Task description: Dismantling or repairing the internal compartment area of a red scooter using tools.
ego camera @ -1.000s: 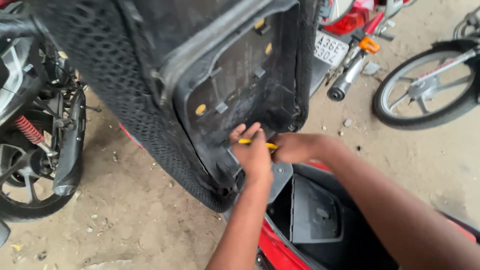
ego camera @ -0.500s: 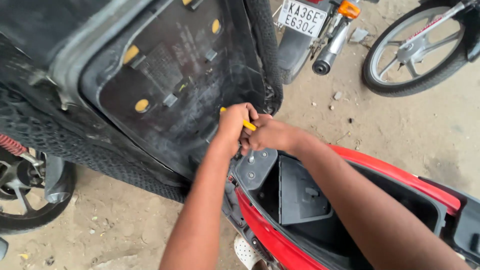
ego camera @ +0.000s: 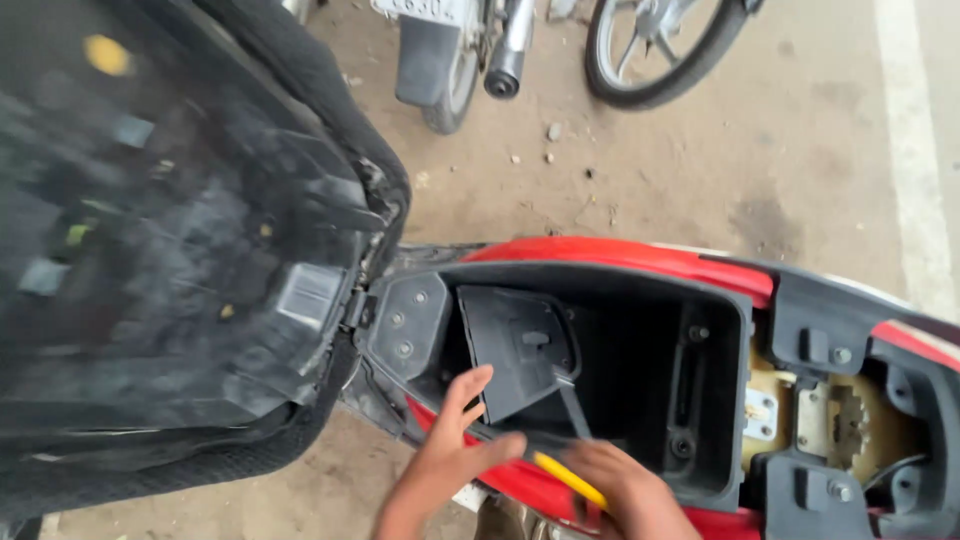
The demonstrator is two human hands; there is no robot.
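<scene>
A red scooter [ego camera: 620,255] stands with its black seat [ego camera: 170,260] flipped up at the left, underside showing. The black under-seat storage box [ego camera: 640,370] lies open in the middle. My left hand [ego camera: 455,445] rests with fingers spread on the box's near rim, beside a black lid panel [ego camera: 515,345] inside. My right hand [ego camera: 625,495] grips a yellow-handled tool [ego camera: 565,478] at the near edge, its dark shaft pointing up into the box.
Behind the scooter stand a parked motorbike's rear with mudguard and exhaust [ego camera: 450,50] and another bike's wheel [ego camera: 665,45]. Dusty concrete ground [ego camera: 650,170] holds small stones. A white painted line [ego camera: 915,150] runs along the right. A seat latch bracket [ego camera: 835,420] sits at the box's right.
My view has swung right and down over the open box. Both hands have dropped from the seat hinge area to the box's near rim, the yellow tool still in my right hand.
</scene>
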